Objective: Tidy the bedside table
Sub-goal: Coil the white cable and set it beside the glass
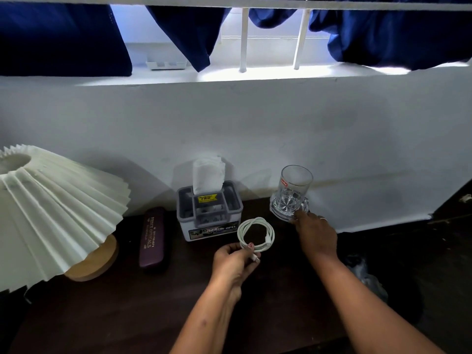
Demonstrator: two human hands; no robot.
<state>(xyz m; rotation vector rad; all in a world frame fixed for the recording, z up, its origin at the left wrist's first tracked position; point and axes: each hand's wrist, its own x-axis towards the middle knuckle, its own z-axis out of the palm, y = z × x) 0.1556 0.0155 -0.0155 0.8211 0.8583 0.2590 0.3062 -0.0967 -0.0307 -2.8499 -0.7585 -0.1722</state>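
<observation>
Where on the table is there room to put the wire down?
The widest bare patch of the table is in front, below the spectacle case and left of the left hand. The back row is crowded: lamp, tissue box, then the glass held by the right hand.

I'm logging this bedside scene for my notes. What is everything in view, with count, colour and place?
Pleated lampshade on wooden lamp base: one, cream and tan, far left.
Spectacle case: one, maroon, right of lamp.
Tissue box: one, grey-white, centre, against wall.
Coiled cable: one, white, in front of box.
Glass mug: one, clear, tilted, right.
Dark wooden table: one, brown, below everything.
Curtains: navy, top, at window.
Left hand: fingers pinching cable.
Right hand: holding mug.
</observation>
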